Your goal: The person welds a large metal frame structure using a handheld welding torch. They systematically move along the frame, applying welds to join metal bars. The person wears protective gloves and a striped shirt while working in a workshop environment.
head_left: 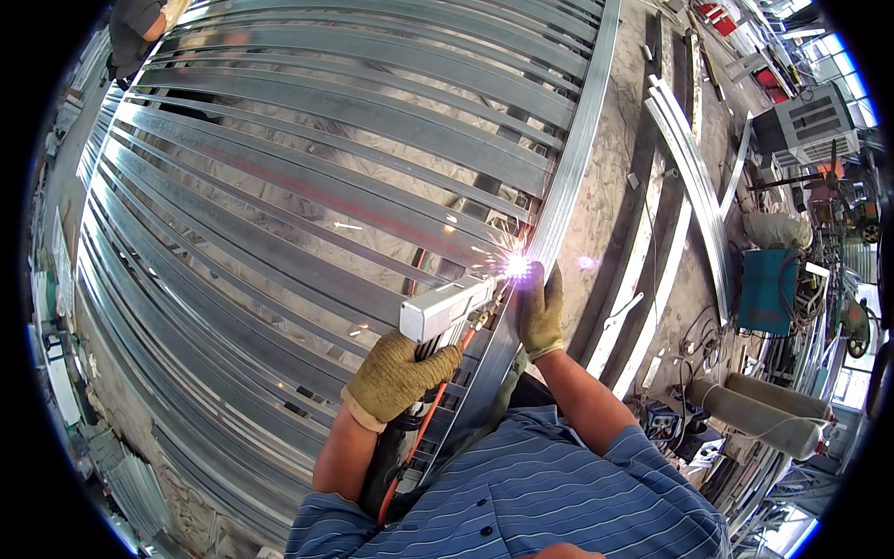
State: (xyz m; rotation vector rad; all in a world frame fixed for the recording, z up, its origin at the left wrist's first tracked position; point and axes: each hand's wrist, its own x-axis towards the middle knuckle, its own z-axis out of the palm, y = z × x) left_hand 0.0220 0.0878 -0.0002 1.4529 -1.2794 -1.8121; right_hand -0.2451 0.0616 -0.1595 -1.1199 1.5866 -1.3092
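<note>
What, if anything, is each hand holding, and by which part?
Left hand: the torch, by its handle. Right hand: at the rail; whether it grips it cannot be told.

And the tip of the torch (438, 312) is swallowed by glare (515, 266), the metal right beneath it lost too! Much of the grip is covered by the left glove (391, 377). Up top, the frame (577, 168) and co-worker (133, 33) are cropped; below, the shirt (521, 475) is cut off.
</note>
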